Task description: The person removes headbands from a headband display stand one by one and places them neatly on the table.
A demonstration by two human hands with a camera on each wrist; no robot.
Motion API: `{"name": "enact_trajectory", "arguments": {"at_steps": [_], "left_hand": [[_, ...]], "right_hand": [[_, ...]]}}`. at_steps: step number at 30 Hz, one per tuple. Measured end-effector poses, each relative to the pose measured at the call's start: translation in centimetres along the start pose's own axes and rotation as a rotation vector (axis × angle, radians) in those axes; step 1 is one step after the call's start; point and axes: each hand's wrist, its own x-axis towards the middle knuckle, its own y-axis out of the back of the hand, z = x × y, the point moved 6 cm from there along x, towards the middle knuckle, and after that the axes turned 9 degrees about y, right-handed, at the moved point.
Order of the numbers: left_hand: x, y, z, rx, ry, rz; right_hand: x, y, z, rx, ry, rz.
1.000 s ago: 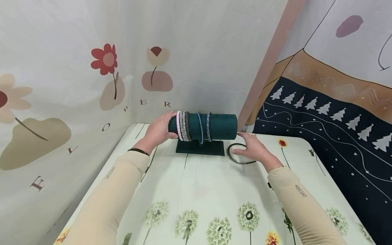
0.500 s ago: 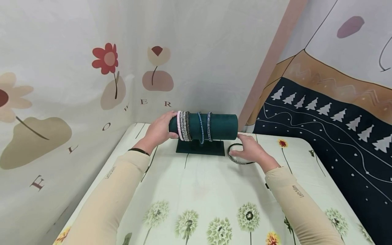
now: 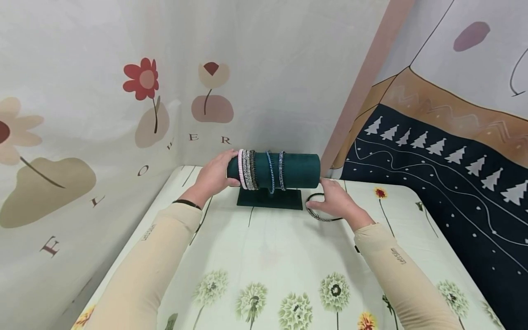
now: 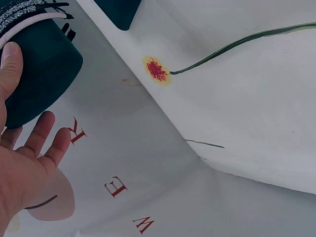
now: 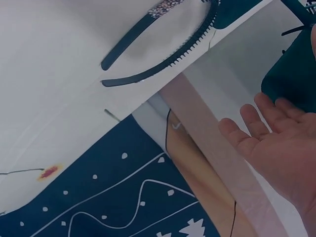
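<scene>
Dark-green roll stand (image 3: 301,171) sits at bench (image 3: 272,247) far end, roll horizontal, headbands (image 3: 246,170) around its left part and middle. Left hand (image 3: 214,176) at left end, grip spread, thumb on roll. Right hand (image 3: 336,200) at right end, grip spread, contact unclear. Loose black headband (image 5: 130,41) lies near base, partly under right hand. Flower-print sheet (image 3: 268,68) behind.
</scene>
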Motion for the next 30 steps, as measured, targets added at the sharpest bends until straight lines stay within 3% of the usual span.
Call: {"name": "enact_trajectory", "arguments": {"at_steps": [4,16,21,30], "left_hand": [[0.0,0.0,-0.1,-0.003,0.001,-0.001],[0.1,-0.2,-0.4,-0.015,0.011,-0.015],[0.0,-0.1,-0.3,-0.018,0.009,-0.010],[0.1,0.0,-0.3,-0.016,0.009,-0.005]], "right_hand": [[0.4,-0.1,-0.6,-0.031,0.026,0.071],[1.1,0.9,-3.2,-0.263,0.040,0.346],[1.6,0.9,-4.8,-0.412,0.095,0.347],[3.0,0.0,-7.5,-0.583,0.192,0.298]]}}
